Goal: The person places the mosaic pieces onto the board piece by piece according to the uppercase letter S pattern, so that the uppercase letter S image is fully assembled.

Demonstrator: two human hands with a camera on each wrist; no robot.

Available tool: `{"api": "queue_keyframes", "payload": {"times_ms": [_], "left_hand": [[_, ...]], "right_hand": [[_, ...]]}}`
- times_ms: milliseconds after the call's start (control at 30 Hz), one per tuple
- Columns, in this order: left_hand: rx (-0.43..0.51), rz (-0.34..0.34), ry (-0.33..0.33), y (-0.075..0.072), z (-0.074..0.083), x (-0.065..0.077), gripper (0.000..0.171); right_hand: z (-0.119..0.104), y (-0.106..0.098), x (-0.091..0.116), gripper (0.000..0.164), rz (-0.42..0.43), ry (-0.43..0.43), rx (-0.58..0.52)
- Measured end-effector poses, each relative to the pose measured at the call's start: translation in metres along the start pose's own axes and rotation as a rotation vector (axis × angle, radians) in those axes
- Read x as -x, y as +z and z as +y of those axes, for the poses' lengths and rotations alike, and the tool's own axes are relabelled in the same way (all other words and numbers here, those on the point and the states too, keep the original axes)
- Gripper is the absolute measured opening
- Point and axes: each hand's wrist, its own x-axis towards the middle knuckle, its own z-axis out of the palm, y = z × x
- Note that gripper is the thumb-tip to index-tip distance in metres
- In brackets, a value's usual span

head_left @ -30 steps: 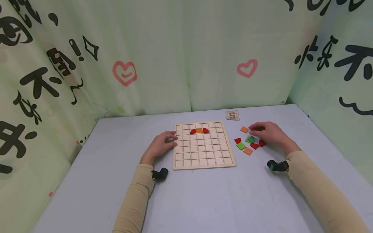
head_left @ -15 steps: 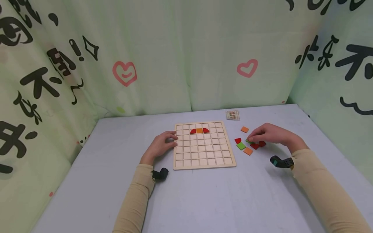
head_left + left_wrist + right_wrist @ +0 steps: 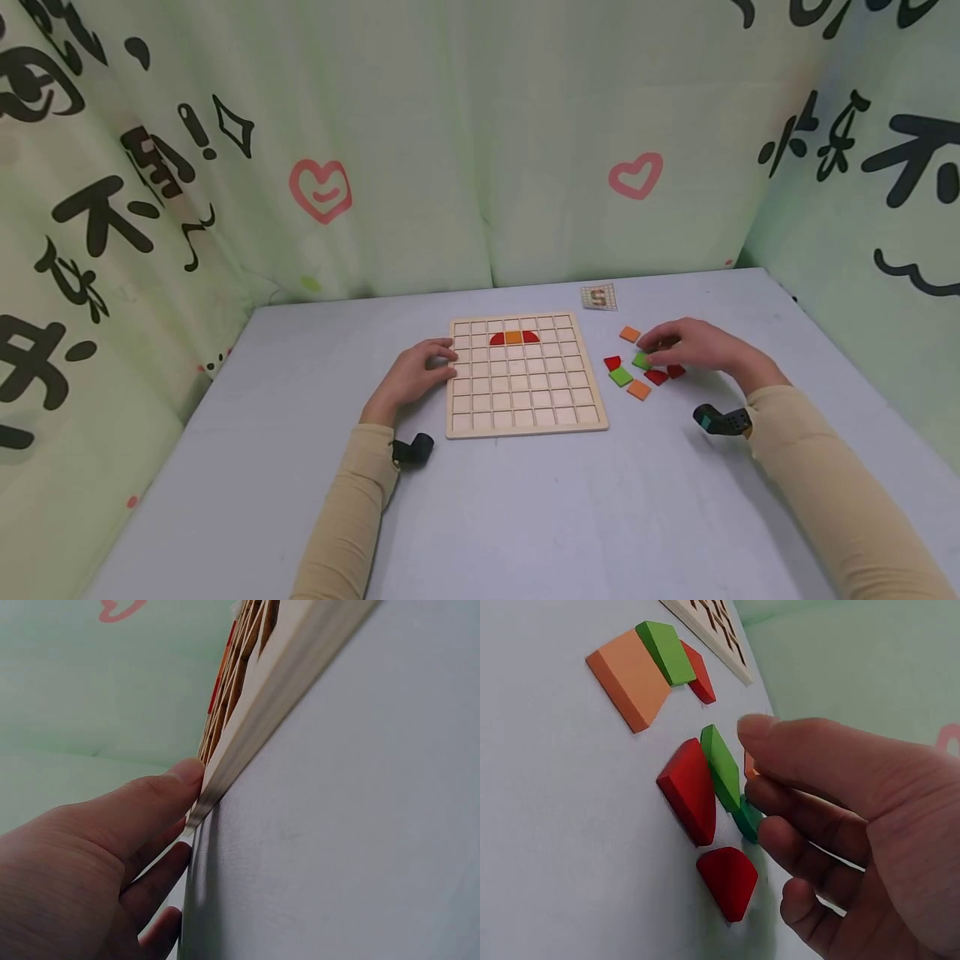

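My left hand (image 3: 411, 379) rests at the left edge of a wooden grid board (image 3: 525, 418). Its thumb (image 3: 187, 771) touches the rim, with the other fingers loosely bent alongside. In the upper part of the board sits an orange square (image 3: 513, 337) between two red rounded pieces. My right hand (image 3: 693, 345) hangs over loose tiles right of the board, fingers loosely bent and holding nothing. In the right wrist view its fingertips are close to a light green tile (image 3: 721, 771) and a dark green tile (image 3: 747, 822), which the hand hides in the head view. Red tiles (image 3: 693, 796) lie beside them.
Orange tiles (image 3: 638, 389), a green tile (image 3: 621, 377) and a small red tile (image 3: 612, 362) lie nearer the board. Another orange tile (image 3: 629, 333) lies further back. A small patterned card (image 3: 598, 297) lies near the table's far edge, before a printed curtain (image 3: 487, 150).
My right hand came down from beside the far orange tile to the green tiles, then its fingers spread slightly. The light green tile shows more, the dark green no longer. My left hand stayed put.
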Motion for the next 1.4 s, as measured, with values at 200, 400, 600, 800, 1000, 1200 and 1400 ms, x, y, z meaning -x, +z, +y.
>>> {"api": "queue_keyframes", "payload": {"times_ms": [200, 400, 600, 800, 1000, 1200, 1400], "left_hand": [[0.000, 0.004, 0.004, 0.000, -0.001, 0.001, 0.027], [0.008, 0.005, -0.013, 0.001, 0.001, 0.001, 0.027], [0.013, 0.007, -0.015, 0.001, 0.003, 0.001, 0.027], [0.003, 0.004, -0.015, 0.001, 0.002, 0.001, 0.028], [-0.006, 0.002, -0.012, 0.000, 0.002, 0.001, 0.028], [-0.004, 0.006, -0.010, 0.000, 0.001, 0.001, 0.028], [-0.007, 0.002, -0.025, 0.000, 0.002, 0.000, 0.028]], "right_hand": [[-0.005, 0.007, -0.003, 0.040, 0.006, -0.024, 0.030], [-0.008, 0.012, -0.009, 0.033, 0.064, -0.037, 0.075], [-0.008, 0.009, -0.012, 0.038, 0.083, -0.018, 0.071], [-0.007, 0.007, -0.012, 0.039, 0.072, -0.013, 0.096], [-0.010, 0.007, -0.013, 0.037, 0.066, -0.017, 0.105], [-0.012, 0.007, -0.014, 0.036, 0.049, -0.027, 0.143], [-0.014, 0.006, -0.015, 0.036, 0.070, -0.038, 0.177]]}}
